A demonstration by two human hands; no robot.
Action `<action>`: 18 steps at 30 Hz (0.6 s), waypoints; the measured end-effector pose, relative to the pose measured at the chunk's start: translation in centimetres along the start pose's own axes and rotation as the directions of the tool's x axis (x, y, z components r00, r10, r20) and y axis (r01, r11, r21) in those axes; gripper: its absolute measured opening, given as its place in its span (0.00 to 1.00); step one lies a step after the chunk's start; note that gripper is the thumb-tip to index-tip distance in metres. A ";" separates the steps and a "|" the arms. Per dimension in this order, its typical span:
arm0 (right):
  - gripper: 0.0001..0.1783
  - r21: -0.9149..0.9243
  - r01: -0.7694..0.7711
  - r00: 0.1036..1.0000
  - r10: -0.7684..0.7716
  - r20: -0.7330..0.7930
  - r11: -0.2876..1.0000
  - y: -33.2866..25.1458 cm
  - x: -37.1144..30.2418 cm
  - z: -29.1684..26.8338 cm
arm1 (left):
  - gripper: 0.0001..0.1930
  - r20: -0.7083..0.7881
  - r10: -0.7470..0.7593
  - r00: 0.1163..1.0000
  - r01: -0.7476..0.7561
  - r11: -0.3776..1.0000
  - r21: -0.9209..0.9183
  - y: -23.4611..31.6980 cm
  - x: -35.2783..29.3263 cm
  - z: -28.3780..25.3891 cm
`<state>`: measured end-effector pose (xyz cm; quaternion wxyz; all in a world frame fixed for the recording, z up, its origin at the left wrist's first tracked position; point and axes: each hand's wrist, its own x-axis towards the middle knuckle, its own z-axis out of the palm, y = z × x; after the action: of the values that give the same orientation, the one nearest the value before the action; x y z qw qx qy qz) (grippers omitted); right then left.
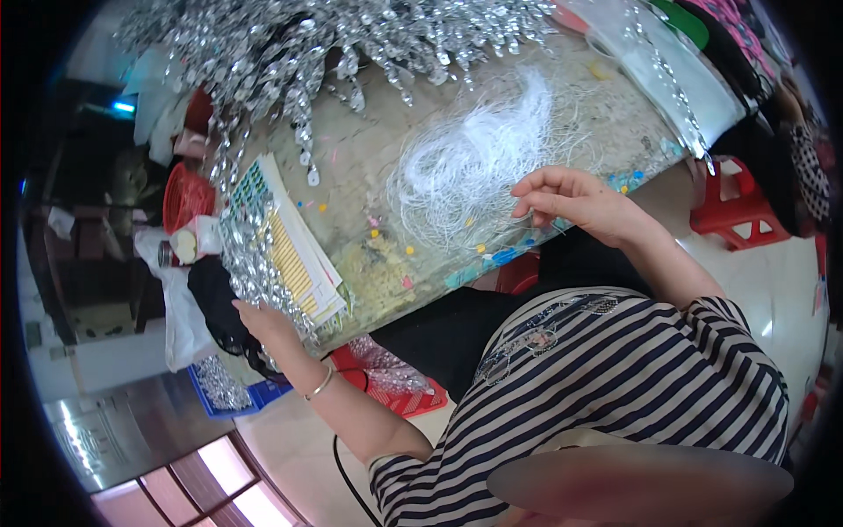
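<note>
My left hand (pixel 270 329) is at the table's left edge, against a pile of shiny silver beaded strands (pixel 255 246). Its fingers are drawn together, and what lies between them is too small to tell. Above the near edge of a loose tangle of fine white thread (pixel 474 149) hovers my right hand (pixel 571 200). Thumb and fingers there curl toward each other in a pinch; any thread between the tips cannot be made out. Beside the silver strands lie patterned and yellow-striped paper sheets (pixel 294 250).
Silver spangled strands (pixel 351 44) heap along the far side of the worn table (pixel 369 193). A black cloth (pixel 219 303) hangs at the left edge. Below stand a blue crate (pixel 250 400) and a red basket (pixel 421 400). A red stool (pixel 742 206) is at right, near another person.
</note>
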<state>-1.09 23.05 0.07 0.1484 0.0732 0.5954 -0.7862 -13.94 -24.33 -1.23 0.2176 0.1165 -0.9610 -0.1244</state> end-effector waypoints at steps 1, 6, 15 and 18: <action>0.13 -0.002 0.022 1.000 -0.022 0.018 1.000 0.1 0.1 -0.4 | 0.24 -0.048 0.059 0.997 -0.056 0.997 0.058 0.8 -0.7 0.1; 0.14 -0.159 0.163 0.983 -0.174 -0.059 0.974 -1.9 0.3 -3.5 | 0.20 -0.231 0.220 0.948 -0.212 0.975 0.062 2.8 -4.1 -0.6; 0.21 -0.577 0.251 0.875 -0.437 -0.209 0.778 -6.6 3.9 -6.0 | 0.13 -0.182 0.152 0.971 -0.206 0.922 -0.327 10.0 -14.5 -2.1; 0.26 -0.762 0.267 0.807 -0.569 -0.158 0.590 -7.7 8.0 -5.4 | 0.12 -0.179 0.289 0.940 -0.335 0.875 -0.350 11.4 -17.6 -1.6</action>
<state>-11.43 28.92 3.25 -0.1491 0.0184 0.8661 -0.4768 0.30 -9.06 -3.34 0.3108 -0.0768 -0.9105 -0.2616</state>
